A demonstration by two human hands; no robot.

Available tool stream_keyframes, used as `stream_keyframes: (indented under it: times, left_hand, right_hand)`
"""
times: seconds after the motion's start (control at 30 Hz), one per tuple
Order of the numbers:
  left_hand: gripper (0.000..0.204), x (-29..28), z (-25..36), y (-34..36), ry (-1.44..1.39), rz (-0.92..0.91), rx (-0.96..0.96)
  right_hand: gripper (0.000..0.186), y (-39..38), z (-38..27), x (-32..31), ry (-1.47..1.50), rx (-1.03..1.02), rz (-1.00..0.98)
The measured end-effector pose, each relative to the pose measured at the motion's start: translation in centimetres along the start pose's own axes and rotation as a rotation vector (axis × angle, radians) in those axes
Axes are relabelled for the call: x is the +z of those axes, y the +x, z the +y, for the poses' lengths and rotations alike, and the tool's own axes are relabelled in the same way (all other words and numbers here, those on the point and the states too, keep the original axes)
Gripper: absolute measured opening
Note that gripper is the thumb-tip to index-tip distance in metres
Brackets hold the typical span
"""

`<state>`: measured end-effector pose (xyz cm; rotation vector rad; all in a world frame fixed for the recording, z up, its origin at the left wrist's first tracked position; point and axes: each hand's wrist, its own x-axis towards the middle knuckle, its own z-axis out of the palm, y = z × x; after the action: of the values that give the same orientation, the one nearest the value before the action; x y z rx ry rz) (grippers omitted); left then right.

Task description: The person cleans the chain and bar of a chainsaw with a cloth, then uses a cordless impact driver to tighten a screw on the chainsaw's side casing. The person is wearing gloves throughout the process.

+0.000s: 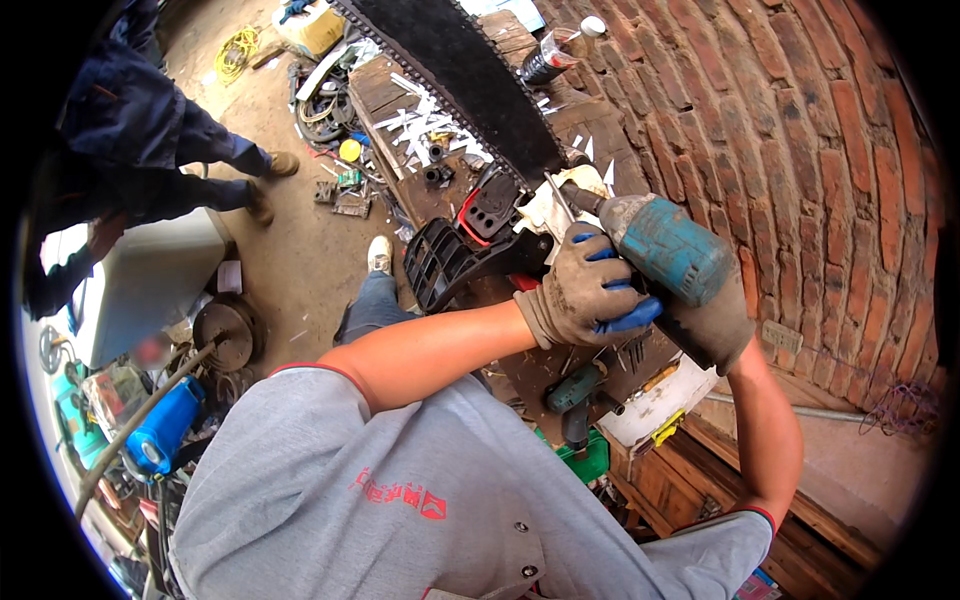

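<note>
One fisheye view, worn on my head, looks steeply down past my grey cloth shirt (300,470), facing the rough brown wooden worktop (372,100) closely from its near edge.

chainsaw (498,112) left of wall (800,180)

Two hands (590,290) (720,325), one chainsaw bar (470,85), two pistol-grip tools (672,245) (577,392), two brown boots (284,163) (259,203).

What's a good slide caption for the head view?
A gloved right hand holds a teal power tool near a chainsaw beside a brick wall.
</note>
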<state>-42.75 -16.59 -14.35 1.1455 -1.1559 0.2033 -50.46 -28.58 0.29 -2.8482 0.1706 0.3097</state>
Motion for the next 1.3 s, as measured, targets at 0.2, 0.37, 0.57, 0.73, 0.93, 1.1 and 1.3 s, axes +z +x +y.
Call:
stream_keyframes:
  times: [0.2,0.37,0.57,0.73,0.93,1.1,1.3]
  left_hand:
    - [0.025,0.0,0.0,0.0,0.014,-0.021,0.002]
    - [0.024,0.1,-0.1,-0.1,0.015,0.014,0.004]
    - [0.025,0.2,-0.1,-0.2,0.015,0.005,0.002]
    - [0.024,-0.2,0.0,0.0,0.023,-0.024,0.003]
    - [0.030,-0.9,0.1,0.9,0.016,-0.035,0.005]
    - [0.029,-1.7,0.5,1.8,-0.044,-0.016,-0.057]
    - [0.015,-5.0,3.2,6.7,-0.190,-0.071,0.023]
  right_hand:
    - [0.039,-0.8,1.1,1.3,0.141,0.130,0.022]
    - [0.041,-0.1,1.0,0.8,0.009,-0.055,0.052]
    - [0.044,-0.5,2.2,1.5,-0.015,-0.070,0.065]
    - [0.044,-0.6,2.4,1.3,0.118,0.025,0.056]
    - [0.041,-0.7,2.9,1.3,0.237,0.091,0.108]
    - [0.043,-0.6,3.1,0.4,0.402,0.251,0.076]
    - [0.045,-1.8,4.1,2.7,0.259,0.135,0.177]
